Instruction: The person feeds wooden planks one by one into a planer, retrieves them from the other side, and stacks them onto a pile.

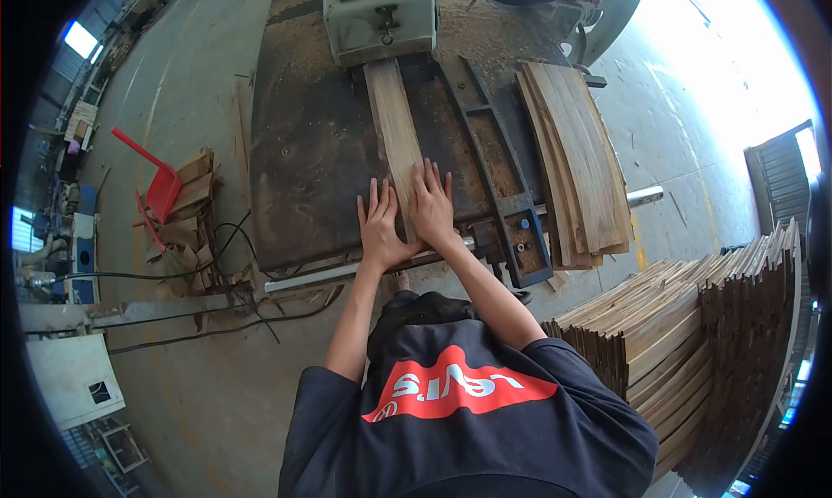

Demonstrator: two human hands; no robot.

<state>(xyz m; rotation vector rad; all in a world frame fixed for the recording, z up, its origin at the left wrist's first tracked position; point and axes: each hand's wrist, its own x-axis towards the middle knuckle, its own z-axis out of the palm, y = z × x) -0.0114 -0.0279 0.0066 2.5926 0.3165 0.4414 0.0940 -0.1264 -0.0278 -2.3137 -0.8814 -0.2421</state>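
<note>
A long narrow wooden board lies on the dark machine table, its far end under the pale green machine head. My right hand rests flat on the near part of the board, fingers spread and pointing forward. Beside the board's left edge, my left hand lies with its fingers stretched out, its thumb reaching towards the board's near end. A black metal fence runs to the right of both hands.
Stacked thin boards sit on the table's right side. A tall pile of boards stands at the lower right. On the left are a red plastic object, wood scraps and cables. A metal rail crosses the table's front.
</note>
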